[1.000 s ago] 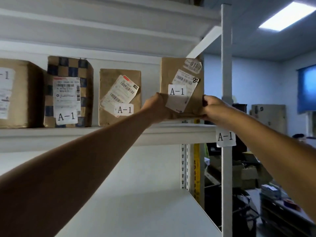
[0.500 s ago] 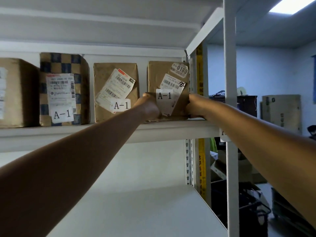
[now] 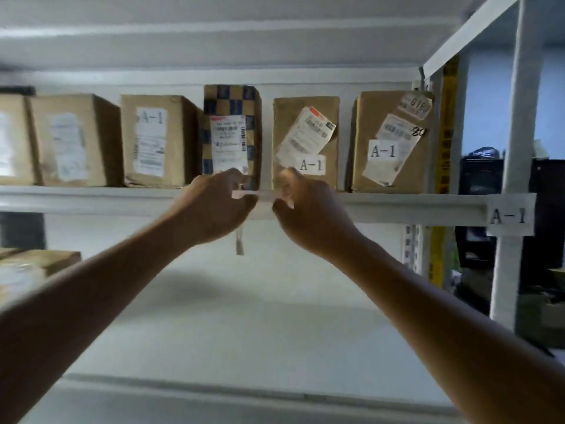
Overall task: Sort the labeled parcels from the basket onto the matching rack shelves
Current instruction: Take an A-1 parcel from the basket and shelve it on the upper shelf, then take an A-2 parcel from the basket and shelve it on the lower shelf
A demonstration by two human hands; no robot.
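The brown parcel labeled A-1 (image 3: 391, 142) stands upright at the right end of the A-1 shelf (image 3: 397, 206), with no hand on it. To its left stand another brown A-1 parcel (image 3: 305, 139), a checkered parcel (image 3: 232, 127) and more brown boxes (image 3: 156, 139). My left hand (image 3: 214, 206) and right hand (image 3: 305, 209) hover close together in front of the shelf edge. Between them they pinch a thin pale strip (image 3: 253, 194), blurred. A small pale piece (image 3: 240, 244) hangs below my left hand.
A white A-1 tag (image 3: 509, 215) is stuck on the shelf edge by the white rack upright (image 3: 513, 133). A yellow-and-black post (image 3: 446, 133) stands behind it. The lower shelf (image 3: 244, 316) holds a brown box (image 3: 39, 261) at far left. Dark clutter lies to the right of the rack.
Both hands have let go of the rightmost A-1 parcel, which now stands on the shelf. They have drawn back toward the middle and hold a thin strip. The view has shifted left.
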